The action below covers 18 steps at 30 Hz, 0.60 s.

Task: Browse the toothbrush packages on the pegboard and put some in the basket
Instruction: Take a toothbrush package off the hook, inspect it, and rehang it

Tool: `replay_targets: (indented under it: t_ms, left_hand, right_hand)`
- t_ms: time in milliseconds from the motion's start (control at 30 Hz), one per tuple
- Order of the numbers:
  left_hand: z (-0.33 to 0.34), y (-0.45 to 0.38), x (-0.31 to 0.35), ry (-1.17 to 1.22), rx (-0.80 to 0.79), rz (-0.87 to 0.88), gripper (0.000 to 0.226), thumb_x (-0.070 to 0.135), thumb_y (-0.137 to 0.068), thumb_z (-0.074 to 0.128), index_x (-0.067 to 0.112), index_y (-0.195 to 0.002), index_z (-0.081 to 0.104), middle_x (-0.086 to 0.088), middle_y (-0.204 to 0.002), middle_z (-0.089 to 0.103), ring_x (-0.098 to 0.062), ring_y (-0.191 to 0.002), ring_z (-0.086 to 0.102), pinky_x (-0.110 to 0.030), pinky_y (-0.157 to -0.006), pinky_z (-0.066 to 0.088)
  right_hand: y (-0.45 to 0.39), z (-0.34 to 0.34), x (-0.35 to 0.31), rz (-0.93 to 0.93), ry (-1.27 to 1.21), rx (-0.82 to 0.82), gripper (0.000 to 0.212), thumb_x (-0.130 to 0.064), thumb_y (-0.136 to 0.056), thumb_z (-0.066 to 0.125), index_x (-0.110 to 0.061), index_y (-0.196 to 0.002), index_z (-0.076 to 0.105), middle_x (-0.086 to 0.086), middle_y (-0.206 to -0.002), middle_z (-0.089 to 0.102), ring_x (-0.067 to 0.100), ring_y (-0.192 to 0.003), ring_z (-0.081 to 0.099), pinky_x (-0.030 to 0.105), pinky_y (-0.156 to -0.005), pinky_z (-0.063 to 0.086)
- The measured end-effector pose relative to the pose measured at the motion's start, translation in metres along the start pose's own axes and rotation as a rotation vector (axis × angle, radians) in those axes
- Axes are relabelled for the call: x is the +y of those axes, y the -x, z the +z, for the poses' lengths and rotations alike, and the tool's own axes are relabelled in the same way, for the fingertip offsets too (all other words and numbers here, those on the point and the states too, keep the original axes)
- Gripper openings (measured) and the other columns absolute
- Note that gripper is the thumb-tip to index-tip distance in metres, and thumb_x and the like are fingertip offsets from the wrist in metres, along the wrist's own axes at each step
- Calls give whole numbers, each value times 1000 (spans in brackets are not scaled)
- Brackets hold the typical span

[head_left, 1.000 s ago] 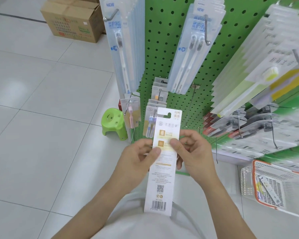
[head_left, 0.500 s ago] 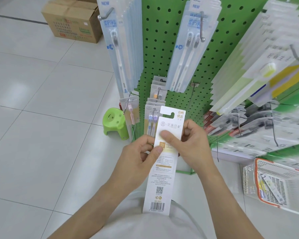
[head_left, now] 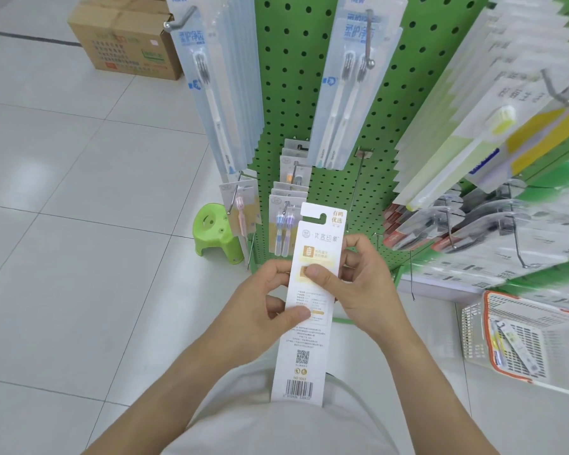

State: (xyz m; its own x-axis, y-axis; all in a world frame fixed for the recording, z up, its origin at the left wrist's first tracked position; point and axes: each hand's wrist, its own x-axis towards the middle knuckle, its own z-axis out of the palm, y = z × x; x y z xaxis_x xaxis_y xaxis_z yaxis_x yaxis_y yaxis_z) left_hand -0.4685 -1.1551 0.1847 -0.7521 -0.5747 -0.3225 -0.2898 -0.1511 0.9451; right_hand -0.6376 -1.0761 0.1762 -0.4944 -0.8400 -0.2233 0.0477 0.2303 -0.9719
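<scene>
Our left hand [head_left: 260, 300] has slid lower down the toothbrush package [head_left: 309, 307]; our right hand's [head_left: 358, 280] thumb now presses its middle.

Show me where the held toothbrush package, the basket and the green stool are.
held toothbrush package [head_left: 304, 339]: head view, printed back of the card.
basket [head_left: 536, 305]: head view, orange top rim.
green stool [head_left: 212, 226]: head view, its seat top.

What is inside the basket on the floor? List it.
The basket holds one toothbrush package lying flat on its slotted bottom, with a yellow-and-blue item beside it, too blurred to name. The far right part of the basket is out of frame.
</scene>
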Motion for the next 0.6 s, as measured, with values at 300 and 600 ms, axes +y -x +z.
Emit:
replay_targets:
  t_ms: [300,600]
  left_hand:
    - [5,-1,-6,-29,-84,-69,76,0,-77,84,39,-129,45,4,-107,76,-21,-86,77,-39,-78,63]
    - [1,-15,-8,-30,139,-43,32,18,-91,73,25,-120,63,5,-96,79,-17,-83,77,-32,-72,61]
  right_hand:
    - [-3,-8,-3,25,104,-54,52,-14,-74,89,-23,-108,51,7,-86,75,27,-72,71,43,-55,59]
    - [4,-1,10,-31,133,-199,41,-21,-95,70,-38,-126,50,-5,-72,61,19,-70,65,35,-56,58]
